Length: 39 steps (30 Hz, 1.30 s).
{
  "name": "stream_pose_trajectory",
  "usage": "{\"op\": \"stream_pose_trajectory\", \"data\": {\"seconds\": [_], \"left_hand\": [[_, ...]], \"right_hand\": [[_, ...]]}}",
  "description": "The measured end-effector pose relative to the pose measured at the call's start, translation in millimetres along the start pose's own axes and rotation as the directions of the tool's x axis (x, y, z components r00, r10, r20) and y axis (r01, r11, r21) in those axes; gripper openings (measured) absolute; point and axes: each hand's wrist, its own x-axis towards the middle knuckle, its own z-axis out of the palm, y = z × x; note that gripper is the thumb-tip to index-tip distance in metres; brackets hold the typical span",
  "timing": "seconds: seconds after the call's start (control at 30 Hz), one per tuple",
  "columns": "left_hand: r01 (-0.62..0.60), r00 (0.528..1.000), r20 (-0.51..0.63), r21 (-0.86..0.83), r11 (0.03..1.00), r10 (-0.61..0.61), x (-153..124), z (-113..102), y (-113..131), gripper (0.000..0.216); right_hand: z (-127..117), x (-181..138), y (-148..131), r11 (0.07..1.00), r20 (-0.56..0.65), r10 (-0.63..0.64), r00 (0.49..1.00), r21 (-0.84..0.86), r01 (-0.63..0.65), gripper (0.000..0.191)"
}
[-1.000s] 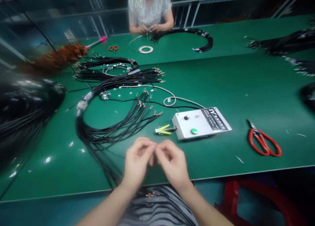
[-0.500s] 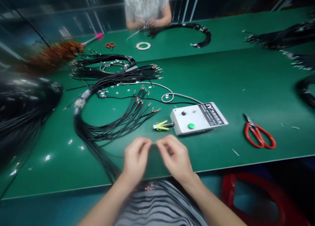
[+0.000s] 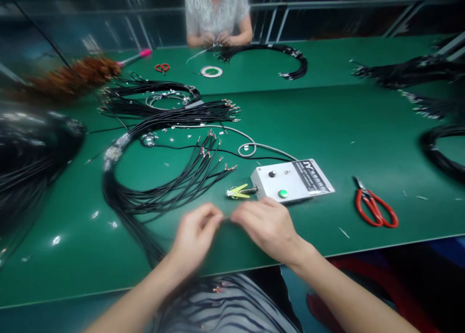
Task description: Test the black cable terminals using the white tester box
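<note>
My left hand is closed in a pinch, thumb against fingers, just over the green table. Fingertips nearly meeting it, my right hand is pinched shut as well, in front of the grey control box. A faint thin strand, seemingly a wire, spans the small gap between them; its details are blurred. To the left curves a bundle of black cables with bare copper ends fanned out. A yellow-green clip sticks out from the box's left side. More cables with copper ends lie across my lap.
Red-handled snips lie on the right of the green table. Other black cable bundles rest at the right edge and a dark heap at the left. Across the table a person handles cables beside a white ring.
My right hand has turned and shifted slightly right, now overlapping the front of the box. My left hand stays pinched nearby. The camera view has tilted a little.
</note>
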Motion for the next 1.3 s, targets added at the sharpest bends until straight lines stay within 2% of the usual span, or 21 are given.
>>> {"op": "stream_pose_trajectory", "data": {"seconds": [0.07, 0.13, 0.23, 0.3, 0.43, 0.7, 1.3], "left_hand": [[0.021, 0.999, -0.043, -0.028, 0.999, -0.022, 5.6, -1.3, 0.2, 0.019], [0.026, 0.995, -0.092, -0.033, 0.999, -0.029, 13.3, -0.7, 0.4, 0.018], [0.019, 0.990, -0.138, 0.013, 1.000, -0.017, 24.7, 2.8, 1.0, 0.017], [0.019, 0.988, -0.153, 0.053, 0.998, -0.011, 30.2, 4.8, 1.9, 0.017], [-0.007, 0.984, -0.173, 0.148, 0.989, 0.033, 36.0, 6.1, 4.7, 0.018], [-0.035, 0.979, -0.186, 0.260, 0.965, 0.086, 41.4, 11.0, 4.2, 0.017], [-0.001, 0.986, -0.165, 0.133, 0.991, 0.023, 48.1, 18.1, -3.2, 0.016]], "right_hand": [[-5.4, 1.3, 9.0, 0.993, -0.049, 0.060, 0.997, -0.098, -0.064, 0.018], [-7.9, 5.1, 16.7, 0.968, -0.045, 0.119, 0.992, -0.215, -0.126, 0.009], [-4.2, 11.4, 25.2, 0.933, 0.078, 0.158, 0.984, -0.339, -0.124, 0.025], [0.8, 13.7, 29.1, 0.924, 0.132, 0.159, 0.978, -0.368, -0.100, 0.022], [6.4, 15.4, 34.3, 0.921, 0.140, 0.129, 0.982, -0.383, -0.066, 0.004], [3.9, 18.9, 37.2, 0.931, 0.149, 0.122, 0.981, -0.359, -0.061, 0.013], [6.0, 19.5, 33.4, 0.919, 0.182, 0.166, 0.969, -0.384, -0.086, 0.008]]}}
